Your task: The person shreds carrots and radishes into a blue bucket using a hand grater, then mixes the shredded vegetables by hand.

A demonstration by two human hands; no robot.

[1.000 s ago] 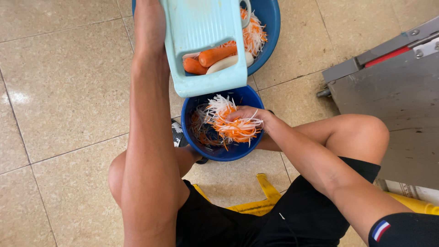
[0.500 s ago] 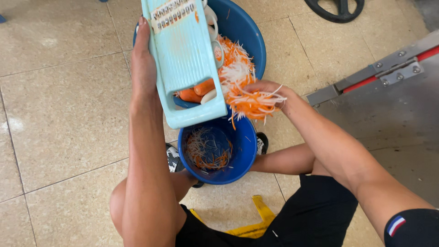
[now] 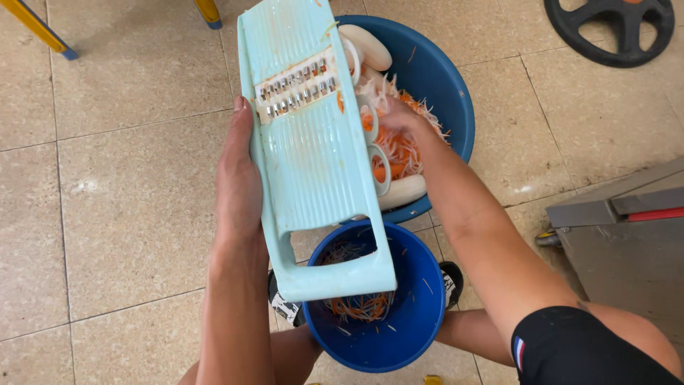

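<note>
My left hand (image 3: 239,178) grips the left edge of a light blue slicer board (image 3: 306,150) with a row of metal teeth, held above the floor. Its lower end hangs over a small blue bucket (image 3: 399,335) with a few carrot and radish shreds in the bottom. My right hand (image 3: 400,117) reaches into a large blue basin (image 3: 445,85) beyond the board, pressed into a heap of orange and white shreds (image 3: 399,142). Whole white radishes (image 3: 367,46) lie in that basin. The board hides part of my right hand's fingers.
A tiled beige floor (image 3: 128,214) surrounds the containers. A grey metal machine with a red part (image 3: 627,228) stands at the right. A black wheel (image 3: 613,28) lies at the top right. Yellow chair legs (image 3: 206,11) show at the top left.
My right hand lifted a handful of shreds out of the small bucket and carried it into the large basin. The slicer board stayed in my left hand.
</note>
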